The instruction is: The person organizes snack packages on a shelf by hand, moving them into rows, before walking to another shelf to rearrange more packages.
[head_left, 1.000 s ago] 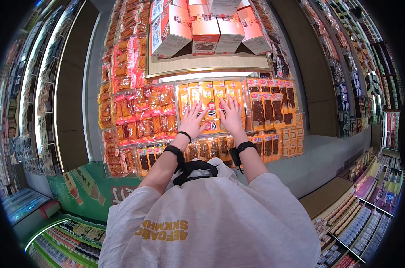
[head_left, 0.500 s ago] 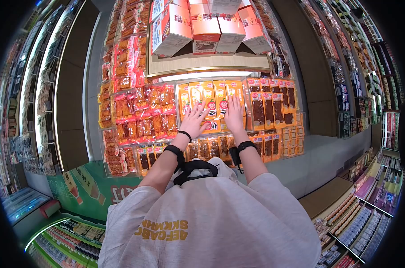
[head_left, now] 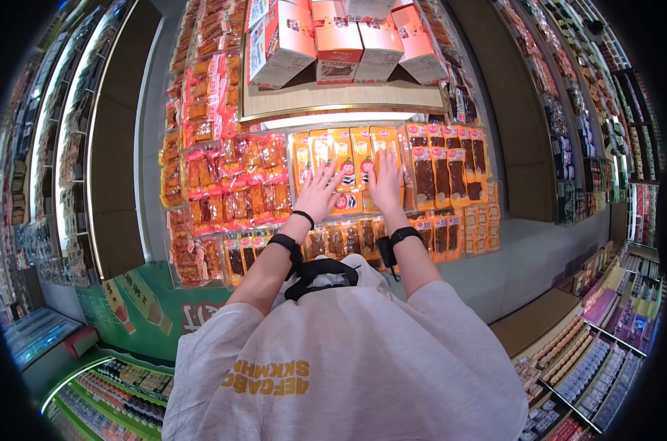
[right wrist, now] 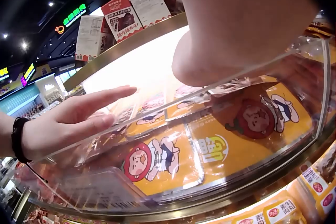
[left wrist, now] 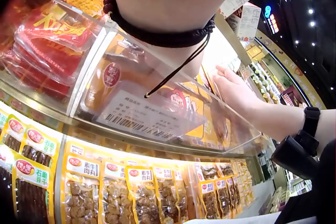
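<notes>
Yellow-orange snack packets [head_left: 341, 147] with a red-hooded cartoon figure lie in a clear-walled bin [right wrist: 68, 157] in the middle of the display. My left hand [head_left: 319, 192] rests over the bin's left part, fingers straight and spread across the packets. Over its right part lies my right hand [head_left: 385, 181], its straight fingers pointing away from me. A strip of packets shows between both hands. In the left wrist view the right hand [left wrist: 233, 91] reaches over the bin's front wall. A barcoded price card [left wrist: 142, 112] sits at that wall.
Left of the bin are red snack packets [head_left: 238, 180]; dark-brown ones [head_left: 440, 176] are on the right. A lower row of packets [left wrist: 134, 184] runs in front. Red-and-white boxes [head_left: 339, 48] stand on a wooden ledge [head_left: 341, 103] behind.
My right hand has shifted right, away from the left hand, and its fingers have come closer together. The left hand stays nearly in place on the packets.
</notes>
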Available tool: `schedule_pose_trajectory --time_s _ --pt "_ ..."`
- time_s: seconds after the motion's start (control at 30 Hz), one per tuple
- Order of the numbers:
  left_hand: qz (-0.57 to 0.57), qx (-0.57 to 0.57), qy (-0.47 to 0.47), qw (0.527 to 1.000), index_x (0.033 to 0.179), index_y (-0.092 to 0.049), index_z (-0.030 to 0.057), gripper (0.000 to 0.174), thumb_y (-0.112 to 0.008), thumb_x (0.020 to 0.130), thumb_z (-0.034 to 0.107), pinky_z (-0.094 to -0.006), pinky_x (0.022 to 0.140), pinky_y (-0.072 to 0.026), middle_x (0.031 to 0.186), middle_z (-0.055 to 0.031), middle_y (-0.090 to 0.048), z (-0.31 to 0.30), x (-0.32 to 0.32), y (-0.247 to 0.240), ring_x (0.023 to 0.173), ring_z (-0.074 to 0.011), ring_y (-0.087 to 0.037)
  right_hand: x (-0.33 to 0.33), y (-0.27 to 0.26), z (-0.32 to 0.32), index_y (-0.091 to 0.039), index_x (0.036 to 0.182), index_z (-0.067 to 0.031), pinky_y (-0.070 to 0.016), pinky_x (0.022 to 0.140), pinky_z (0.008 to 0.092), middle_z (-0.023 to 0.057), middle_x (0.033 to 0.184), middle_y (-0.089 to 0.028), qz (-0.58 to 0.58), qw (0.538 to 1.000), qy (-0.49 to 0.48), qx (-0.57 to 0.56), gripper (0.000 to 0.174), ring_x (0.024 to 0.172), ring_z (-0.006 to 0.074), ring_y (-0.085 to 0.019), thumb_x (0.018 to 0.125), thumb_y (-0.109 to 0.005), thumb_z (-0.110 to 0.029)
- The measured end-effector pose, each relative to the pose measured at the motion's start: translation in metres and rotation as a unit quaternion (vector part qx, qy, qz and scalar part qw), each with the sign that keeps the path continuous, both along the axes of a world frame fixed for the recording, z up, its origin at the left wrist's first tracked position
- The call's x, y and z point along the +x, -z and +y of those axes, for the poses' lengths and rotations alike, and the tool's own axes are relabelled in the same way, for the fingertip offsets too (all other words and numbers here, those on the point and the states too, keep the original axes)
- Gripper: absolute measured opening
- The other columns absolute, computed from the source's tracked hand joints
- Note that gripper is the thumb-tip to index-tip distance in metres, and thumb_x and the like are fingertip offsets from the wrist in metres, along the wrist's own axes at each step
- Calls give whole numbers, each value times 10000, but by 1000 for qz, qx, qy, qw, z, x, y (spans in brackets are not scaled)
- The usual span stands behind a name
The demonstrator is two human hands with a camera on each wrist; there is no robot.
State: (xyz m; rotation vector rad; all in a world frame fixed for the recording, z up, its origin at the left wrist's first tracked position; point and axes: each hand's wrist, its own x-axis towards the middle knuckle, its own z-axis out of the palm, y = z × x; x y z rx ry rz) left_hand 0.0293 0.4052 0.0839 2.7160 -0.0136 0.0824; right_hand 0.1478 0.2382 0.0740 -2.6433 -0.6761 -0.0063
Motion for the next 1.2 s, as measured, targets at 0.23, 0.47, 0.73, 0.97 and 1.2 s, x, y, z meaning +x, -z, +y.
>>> schedule_pose_trajectory --time_s 0.23,0.47,0.73,0.97,1.2 --pt "-136 -260 -157 943 1177 -556 62 370 -465 835 -45 -389 936 -429 1154 -157 -579 17 -29 -27 1110 -315 -529 -22 -30 -25 -502 1179 -36 -380 966 423 149 1220 -496 -44 971 -20 235 327 1137 327 -480 853 -525 -20" --pt "27 -271 -146 951 971 -653 55 149 -547 866 53 -329 645 -521 793 -132 -653 66 -133 -40 691 -259 -647 -77 -42 -90 -581 961 -13 -483 800 384 149 1012 -585 58 976 -56 202 197 933 332 -579 787 -512 51" --pt "245 -163 -43 955 1031 -638 102 228 -516 851 170 -419 732 -510 817 -150 -657 44 -196 -9 790 -312 -636 -125 33 -151 -643 985 -43 -505 702 385 183 885 -652 345 923 -132 -103 215 808 341 -634 820 -538 -129" --pt "168 -92 137 972 1173 -555 41 415 -578 773 147 -413 976 -407 1174 -196 -522 -16 -196 68 1133 -355 -478 -170 47 -139 -632 1067 -58 -474 878 410 194 1032 -633 328 915 -157 -174 292 986 338 -598 805 -525 -127" --pt "192 -71 102 974 1397 -336 46 709 -604 823 366 -475 1091 -258 1441 -329 -195 -79 -178 99 1327 -475 -246 -192 63 -101 -474 1294 -52 -373 1022 439 219 1313 -457 255 942 -173 -136 505 1204 379 -444 796 -544 -99"
